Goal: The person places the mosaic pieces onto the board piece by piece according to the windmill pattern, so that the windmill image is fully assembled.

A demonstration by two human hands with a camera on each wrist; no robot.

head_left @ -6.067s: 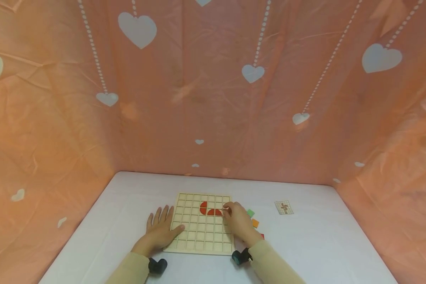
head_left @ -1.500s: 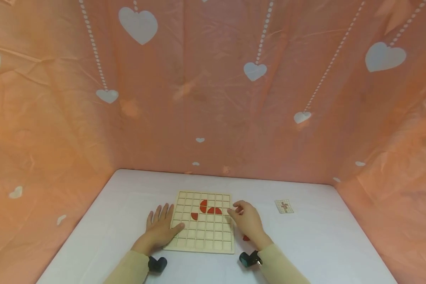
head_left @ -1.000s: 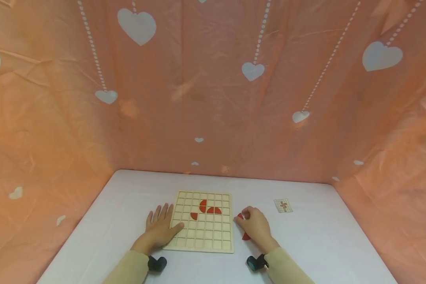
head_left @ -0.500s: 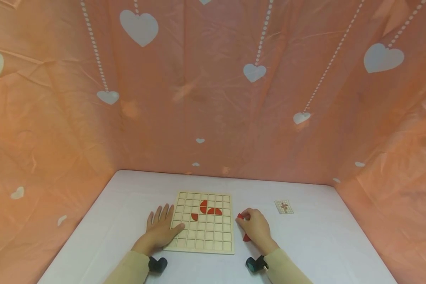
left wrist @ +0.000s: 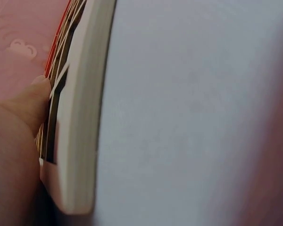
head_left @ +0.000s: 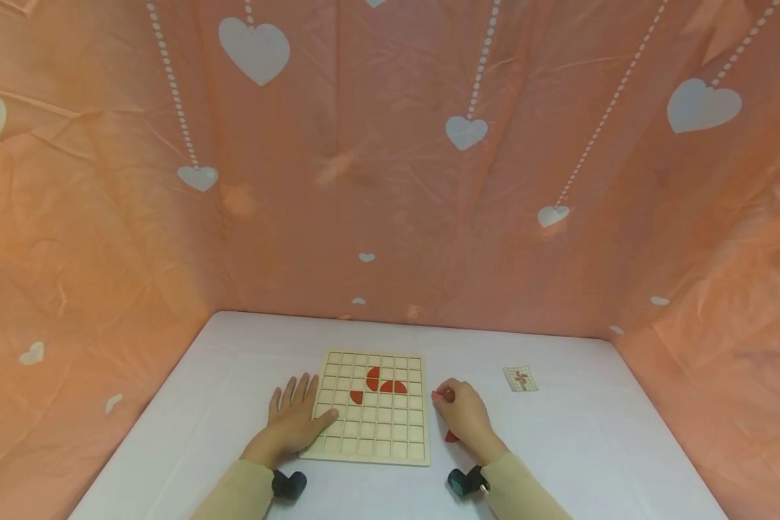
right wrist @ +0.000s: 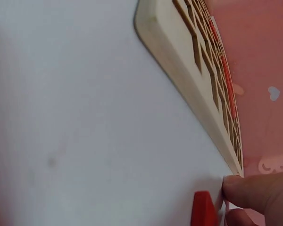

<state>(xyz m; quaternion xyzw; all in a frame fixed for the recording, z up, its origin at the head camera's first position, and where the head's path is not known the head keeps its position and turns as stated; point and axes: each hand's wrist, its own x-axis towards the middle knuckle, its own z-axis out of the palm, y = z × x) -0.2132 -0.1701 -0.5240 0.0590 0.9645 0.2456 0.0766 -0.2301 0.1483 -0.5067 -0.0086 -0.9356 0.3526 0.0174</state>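
A pale wooden grid board (head_left: pixel 377 433) lies on the white table. Set into its cells are red quarter-round tiles: a pair (head_left: pixel 373 384) stacked, another pair (head_left: pixel 393 388) side by side, and a single tile (head_left: pixel 356 397) lower left. My left hand (head_left: pixel 292 422) lies flat at the board's left edge, fingers spread, its thumb over the grid. Right of the board, my right hand (head_left: pixel 464 412) pinches a small red tile (head_left: pixel 436 395) between thumb and fingers, which mostly cover it. Another red tile (head_left: pixel 451 437) lies below that hand, partly hidden by it.
A small card (head_left: pixel 521 378) with a grid and a reddish pattern lies on the table (head_left: pixel 578 426) to the right. Pinkish-orange cloth (head_left: pixel 390 217) with pale hearts surrounds the table at the back and sides.
The single red tile at lower left has appeared on the board, and the green and orange tiles have gone from sight. My right hand has drawn back right and taken a red tile; the left stays.
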